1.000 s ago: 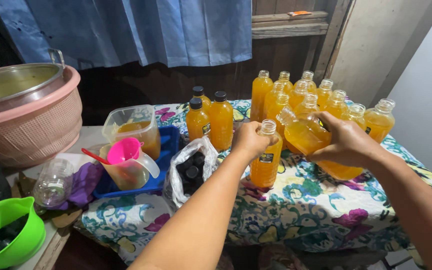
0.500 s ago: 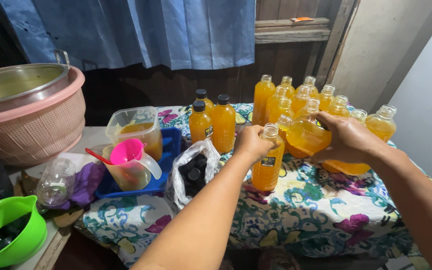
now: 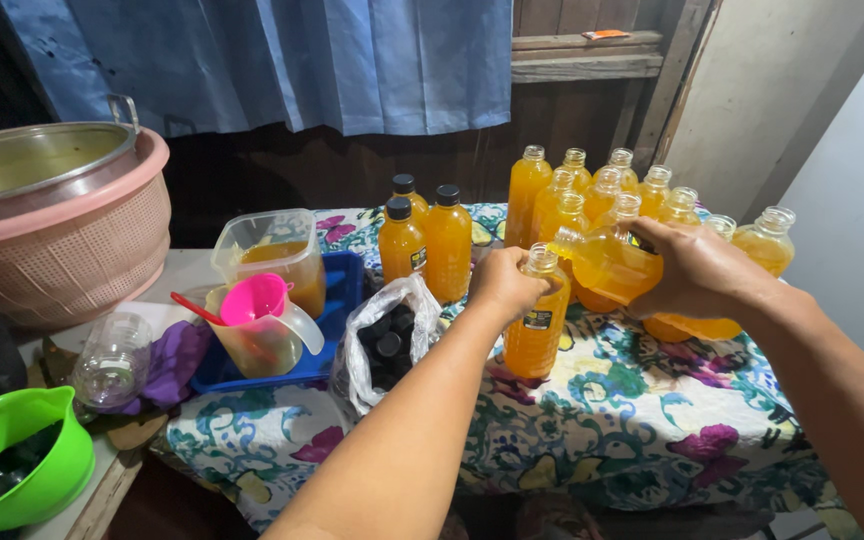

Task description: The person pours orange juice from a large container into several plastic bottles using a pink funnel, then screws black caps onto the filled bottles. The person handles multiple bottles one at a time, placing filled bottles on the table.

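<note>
The tilted bottle (image 3: 607,262) now sits lower, its neck meeting the mouth of the upright bottle (image 3: 538,325). The right hand (image 3: 697,270) wraps its grip around the tilted one; the left hand (image 3: 504,285) clasps the upright one's neck, standing on the floral surface (image 3: 642,420) beside a bag of caps (image 3: 387,340).

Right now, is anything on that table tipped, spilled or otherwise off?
No spill shows. One thing is askew: the right hand holds a tipped bottle of orange liquid, its open neck beside the mouth of the upright bottle gripped by the left hand. An empty clear bottle lies on its side at the left.
</note>
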